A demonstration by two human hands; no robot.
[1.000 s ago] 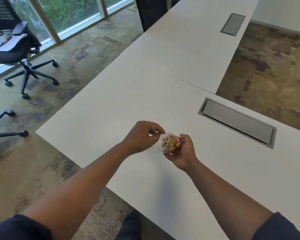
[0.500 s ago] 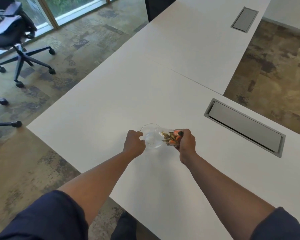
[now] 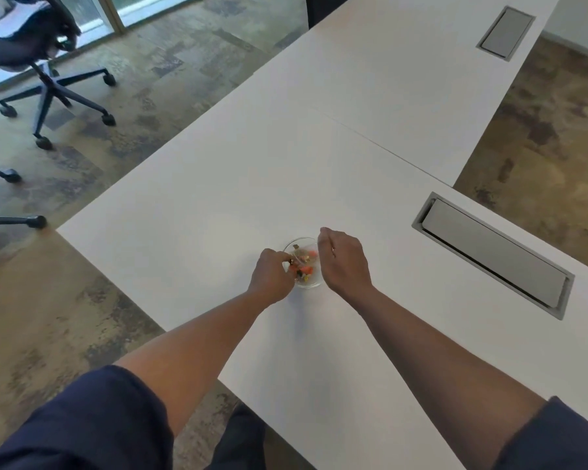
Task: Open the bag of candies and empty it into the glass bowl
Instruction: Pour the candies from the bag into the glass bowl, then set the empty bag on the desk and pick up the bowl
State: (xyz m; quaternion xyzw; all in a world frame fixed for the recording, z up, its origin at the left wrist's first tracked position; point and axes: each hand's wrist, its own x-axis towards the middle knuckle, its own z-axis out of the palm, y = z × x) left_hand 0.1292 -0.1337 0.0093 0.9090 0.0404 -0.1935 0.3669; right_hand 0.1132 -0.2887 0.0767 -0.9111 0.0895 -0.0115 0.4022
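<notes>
The glass bowl (image 3: pixel 302 262) is set on the white table (image 3: pixel 218 198), in from its near-left edge and well apart from the grey cable hatch (image 3: pixel 493 254) toward the right edge. Mixed orange, yellow and dark candies (image 3: pixel 302 268) are seen inside the bowl. The left hand (image 3: pixel 273 275) is closed at the bowl's left rim, fingers pinched on what appears to be clear film; whether that film is the bag (image 3: pixel 301 254) or only glare on the glass cannot be told. The right hand (image 3: pixel 345 262) is held over the bowl's right rim, loosely curled, palm down; what it holds, if anything, is hidden beneath it, so its grip cannot be told. Step in hand is judged to be the emptying: the bag is taken as already opened, with candies mostly or wholly in the bowl. Next move is judged to call for the film being lifted clear and shaken out over the bowl, the bowl being kept steady so that it is not tipped or slid, and stray candies being checked for on the table, where none is seen
</notes>
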